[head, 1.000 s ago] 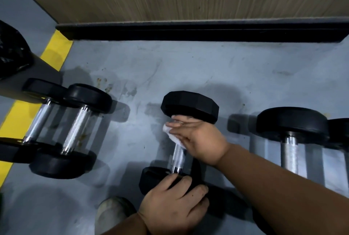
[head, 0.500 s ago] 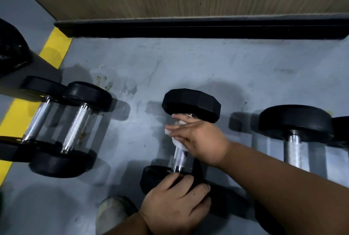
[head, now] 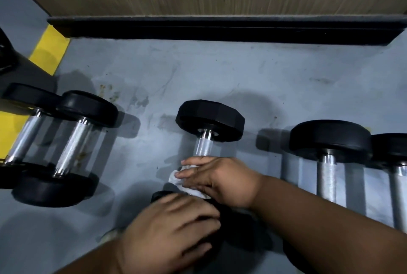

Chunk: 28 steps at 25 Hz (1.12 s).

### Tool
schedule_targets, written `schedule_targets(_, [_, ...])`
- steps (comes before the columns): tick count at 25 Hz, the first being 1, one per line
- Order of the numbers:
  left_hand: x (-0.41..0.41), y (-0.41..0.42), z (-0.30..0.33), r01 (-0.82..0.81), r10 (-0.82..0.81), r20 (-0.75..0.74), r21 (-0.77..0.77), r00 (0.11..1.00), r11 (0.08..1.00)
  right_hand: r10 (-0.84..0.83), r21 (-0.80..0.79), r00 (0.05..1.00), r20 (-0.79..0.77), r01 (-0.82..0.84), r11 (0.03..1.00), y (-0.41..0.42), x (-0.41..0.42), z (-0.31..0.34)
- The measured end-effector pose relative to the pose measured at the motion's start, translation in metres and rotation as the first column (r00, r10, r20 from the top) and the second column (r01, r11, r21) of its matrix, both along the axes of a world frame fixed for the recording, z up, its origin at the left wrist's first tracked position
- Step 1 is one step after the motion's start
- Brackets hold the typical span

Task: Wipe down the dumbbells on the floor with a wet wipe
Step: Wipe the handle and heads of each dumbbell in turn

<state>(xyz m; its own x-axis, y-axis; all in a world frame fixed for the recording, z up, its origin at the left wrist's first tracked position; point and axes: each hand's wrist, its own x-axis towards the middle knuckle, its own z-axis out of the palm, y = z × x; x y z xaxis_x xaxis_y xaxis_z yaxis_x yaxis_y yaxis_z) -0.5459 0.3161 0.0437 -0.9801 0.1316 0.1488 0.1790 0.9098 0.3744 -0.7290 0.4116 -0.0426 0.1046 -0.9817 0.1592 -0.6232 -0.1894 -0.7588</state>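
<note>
A black-headed dumbbell [head: 210, 119] with a chrome handle lies on the grey floor at the centre. My right hand [head: 217, 178] grips the near end of its handle through a white wet wipe [head: 176, 178]. The upper part of the handle shows bare above my fingers. My left hand [head: 169, 229] rests over the dumbbell's near head and hides most of it, fingers curled on the head.
Two dumbbells [head: 72, 146] lie side by side at the left, by a yellow floor stripe [head: 47, 50]. Two bigger dumbbells [head: 328, 141] lie at the right. A black skirting [head: 220, 29] under a wooden wall runs across the back.
My right hand has slid the wipe down the handle from the far head toward the near head. My left hand stays on the near head.
</note>
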Motion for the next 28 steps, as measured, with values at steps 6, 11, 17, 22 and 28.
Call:
schedule_targets(6, [0.008, -0.001, -0.022, -0.103, 0.102, -0.01, -0.086, 0.995, 0.991, -0.215, 0.081, 0.976, -0.039, 0.217, 0.973, -0.032, -0.031, 0.008])
schedule_targets(11, [0.007, 0.001, -0.026, -0.081, 0.077, -0.035, -0.117, 0.996, 0.99, 0.021, -0.035, 0.999, -0.035, -0.022, 0.999, 0.008, 0.005, 0.009])
schedule_targets(17, [-0.004, 0.021, -0.022, -0.045, 0.037, -0.046, -0.198, 0.998, 0.979, -0.211, -0.019, 0.972, -0.104, 0.21, 0.978, -0.021, -0.033, 0.007])
schedule_targets(22, [-0.015, 0.027, -0.02, -0.171, 0.153, -0.086, -0.277, 0.984, 0.946, -0.025, 0.021, 0.998, -0.058, 0.026, 0.999, 0.021, -0.006, 0.01])
schedule_targets(28, [-0.02, 0.036, -0.019, -0.178, 0.16, -0.088, -0.268, 0.983, 0.947, -0.242, -0.037, 0.962, -0.128, 0.239, 0.97, 0.005, -0.042, 0.009])
